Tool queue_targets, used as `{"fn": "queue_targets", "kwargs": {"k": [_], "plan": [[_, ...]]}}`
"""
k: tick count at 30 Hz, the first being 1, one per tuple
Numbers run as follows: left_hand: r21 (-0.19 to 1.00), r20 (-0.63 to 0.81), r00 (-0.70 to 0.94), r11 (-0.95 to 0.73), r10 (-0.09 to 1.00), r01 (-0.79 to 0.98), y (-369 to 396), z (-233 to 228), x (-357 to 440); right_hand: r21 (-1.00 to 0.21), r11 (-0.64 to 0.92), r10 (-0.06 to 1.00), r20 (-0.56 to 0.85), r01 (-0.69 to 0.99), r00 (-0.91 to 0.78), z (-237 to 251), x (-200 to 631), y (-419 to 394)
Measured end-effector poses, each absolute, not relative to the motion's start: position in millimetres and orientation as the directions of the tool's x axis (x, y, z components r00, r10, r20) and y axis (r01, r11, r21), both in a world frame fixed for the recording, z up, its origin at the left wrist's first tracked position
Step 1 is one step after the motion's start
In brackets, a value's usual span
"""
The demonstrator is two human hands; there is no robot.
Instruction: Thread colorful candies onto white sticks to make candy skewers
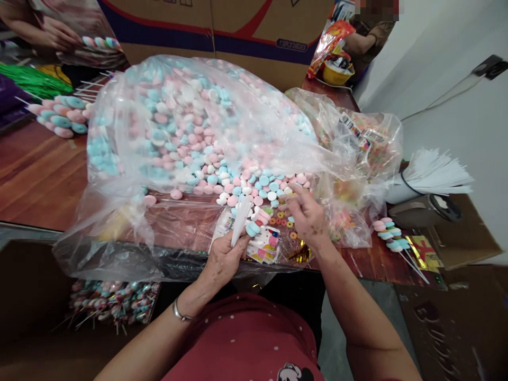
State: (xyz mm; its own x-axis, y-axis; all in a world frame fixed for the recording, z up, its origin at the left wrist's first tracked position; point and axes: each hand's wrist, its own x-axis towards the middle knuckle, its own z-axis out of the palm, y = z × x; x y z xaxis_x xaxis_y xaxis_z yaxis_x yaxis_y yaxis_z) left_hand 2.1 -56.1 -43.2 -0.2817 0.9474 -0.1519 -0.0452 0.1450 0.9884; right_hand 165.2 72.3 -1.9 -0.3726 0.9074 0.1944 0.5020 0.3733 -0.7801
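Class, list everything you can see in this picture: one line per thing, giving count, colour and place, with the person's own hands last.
Big bag of sweets: one, clear, pink, blue and white pieces, table centre.
Smaller bag: one, clear, right of it.
Finished skewers: several, pink and blue, far left.
Skewer: one, right edge.
White sticks: one bundle, far right.
Cardboard box: one, brown, behind.
Table: one, reddish wood.
Left hand: holds a white wrapper.
Right hand: fingers at the loose sweets.
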Motion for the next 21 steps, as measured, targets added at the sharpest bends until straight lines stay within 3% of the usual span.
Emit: {"fn": "queue_targets", "kwargs": {"k": [4,6,8,11,17,19,21], "plan": [[0.988,-0.157,-0.307,0.146,0.939,-0.057,-57,-42,2,-0.371,0.390,0.921,0.178,0.843,-0.348,3,154,102],[0.988,-0.154,-0.317,0.142,0.936,-0.061,-57,-44,2,-0.205,0.428,0.902,0.153,0.880,-0.403,1,148,109],[0.988,-0.152,-0.317,0.139,0.936,-0.064,-57,-47,2,-0.134,0.493,0.867,0.159,0.859,-0.473,-3,145,110],[0.987,-0.158,-0.317,0.145,0.935,-0.065,-58,-49,2,-0.175,0.549,0.832,0.205,0.817,-0.516,-8,147,110],[0.986,-0.166,-0.315,0.156,0.935,-0.054,-58,-49,2,-0.619,0.465,0.874,0.206,0.633,-0.440,-12,147,115],[0.985,-0.171,-0.315,0.164,0.934,-0.049,-57,-48,2,-0.637,0.453,0.876,0.190,0.624,-0.442,-11,143,118],[0.984,-0.177,-0.316,0.170,0.932,-0.050,-57,-47,2,-0.560,0.485,0.864,0.189,0.672,-0.467,-9,139,120]]}}
